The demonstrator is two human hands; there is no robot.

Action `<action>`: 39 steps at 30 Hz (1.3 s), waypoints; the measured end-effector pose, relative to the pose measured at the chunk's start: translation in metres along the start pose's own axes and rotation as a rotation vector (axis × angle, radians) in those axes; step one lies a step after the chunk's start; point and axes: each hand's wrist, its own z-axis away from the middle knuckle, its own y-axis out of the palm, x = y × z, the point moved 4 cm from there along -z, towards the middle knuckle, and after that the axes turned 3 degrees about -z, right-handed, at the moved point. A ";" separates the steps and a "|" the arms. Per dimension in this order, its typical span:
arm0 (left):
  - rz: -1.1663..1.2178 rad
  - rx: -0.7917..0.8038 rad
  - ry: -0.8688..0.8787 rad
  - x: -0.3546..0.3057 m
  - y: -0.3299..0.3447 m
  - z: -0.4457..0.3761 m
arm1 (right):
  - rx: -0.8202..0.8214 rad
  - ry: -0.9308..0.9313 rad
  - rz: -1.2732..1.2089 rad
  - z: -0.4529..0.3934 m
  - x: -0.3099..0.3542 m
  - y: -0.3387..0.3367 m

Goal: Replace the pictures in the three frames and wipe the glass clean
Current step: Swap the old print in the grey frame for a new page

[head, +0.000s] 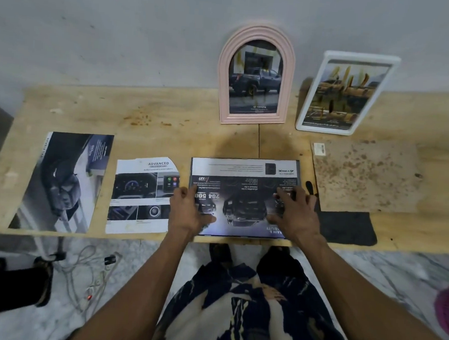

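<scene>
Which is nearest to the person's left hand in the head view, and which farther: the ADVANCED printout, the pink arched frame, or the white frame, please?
From the left hand:
1. ADVANCED printout, just to its left.
2. Pink arched frame, behind, against the wall.
3. White frame, far right, leaning back.

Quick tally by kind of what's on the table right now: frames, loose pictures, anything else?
Standing frames: 2, pink arched frame and white frame
Flat frame under both hands: 1, dark frame
Loose pictures: 2, car-seat print and dashboard print
Backing board: 1
Dark cloth: 1
Total: 7
</scene>
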 end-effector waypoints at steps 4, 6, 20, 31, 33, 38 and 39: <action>-0.032 -0.003 0.010 0.000 0.001 -0.002 | 0.007 0.010 0.008 -0.002 0.001 0.001; -0.056 0.003 0.002 0.000 0.001 -0.002 | 0.009 0.011 0.011 -0.002 0.000 0.002; -0.138 -0.106 0.051 -0.019 -0.014 0.011 | -0.138 -0.003 -0.105 0.004 0.001 -0.016; -0.010 -0.084 0.173 -0.157 0.024 0.009 | -0.244 0.144 -0.292 -0.005 -0.079 -0.078; 0.008 -0.063 0.201 -0.191 0.040 0.010 | -0.221 0.159 -0.319 -0.009 -0.109 -0.092; 0.052 0.024 0.173 -0.270 0.086 0.015 | -0.227 0.214 -0.339 -0.024 -0.189 -0.130; 0.057 0.030 0.162 -0.284 0.094 0.014 | -0.223 0.238 -0.359 -0.029 -0.204 -0.136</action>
